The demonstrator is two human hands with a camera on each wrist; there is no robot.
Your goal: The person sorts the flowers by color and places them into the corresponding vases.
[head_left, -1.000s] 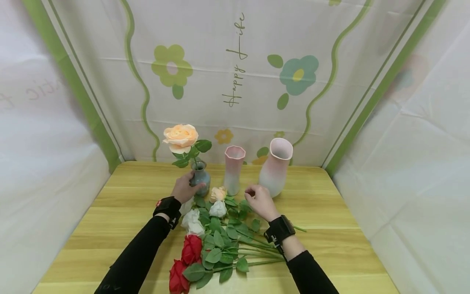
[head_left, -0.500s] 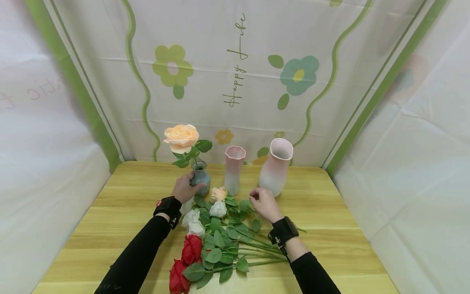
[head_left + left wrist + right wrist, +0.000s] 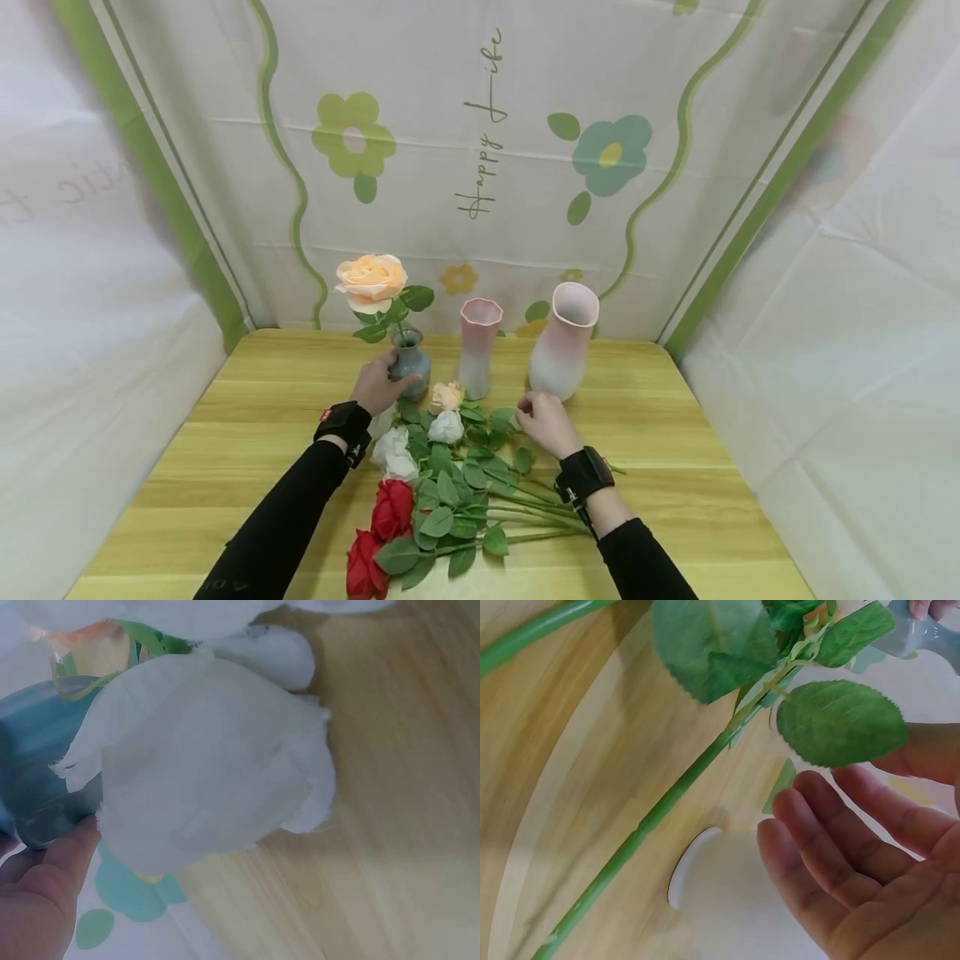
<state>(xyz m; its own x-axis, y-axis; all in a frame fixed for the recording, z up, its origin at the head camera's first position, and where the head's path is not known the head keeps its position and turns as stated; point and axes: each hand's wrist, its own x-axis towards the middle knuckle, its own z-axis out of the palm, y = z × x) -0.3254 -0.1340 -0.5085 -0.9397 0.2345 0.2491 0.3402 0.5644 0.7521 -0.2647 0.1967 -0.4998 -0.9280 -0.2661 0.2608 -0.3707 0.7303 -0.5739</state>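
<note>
Across the worktop [image 3: 697, 492] I'm gripping the blue vase [image 3: 412, 367] in the left hand [image 3: 377, 383], seemingly choosing flowers [image 3: 392, 508], the loose, empty right hand [image 3: 547, 423] needing to pinch the leafy stem [image 3: 671, 796] beside it.

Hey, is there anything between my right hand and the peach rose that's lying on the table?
Yes: in the head view, green leaves lie between your right hand and the lying peach rose. No vase blocks that gap; the slim pink-and-white vase stands just behind it.
</note>
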